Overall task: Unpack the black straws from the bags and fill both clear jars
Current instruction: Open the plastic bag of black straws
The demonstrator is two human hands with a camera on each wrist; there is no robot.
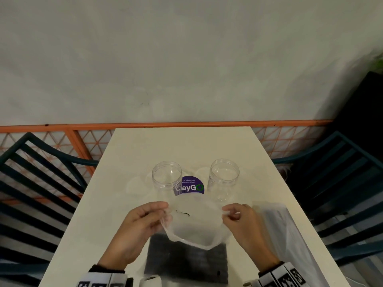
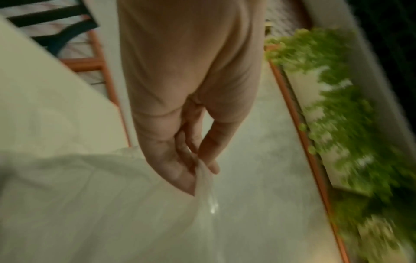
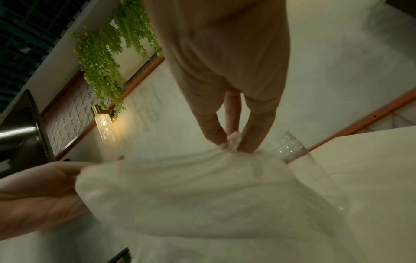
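A: At the table's [image 1: 87, 214] near edge, the left hand [image 1: 136, 226] and right hand [image 1: 242, 222] each pinch a side of a translucent bag's [image 1: 194, 222] mouth, black straws [image 1: 186, 264] inside.

B: Beyond, mid-table, two clear jars, left [image 1: 166, 179] and right [image 1: 223, 179], stand upright flanking a purple sticker [image 1: 191, 186].

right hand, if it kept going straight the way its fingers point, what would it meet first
Probably the right-hand clear jar, just beyond the right hand, which pinches the bag; depth is uncertain, and it might pass beside it.
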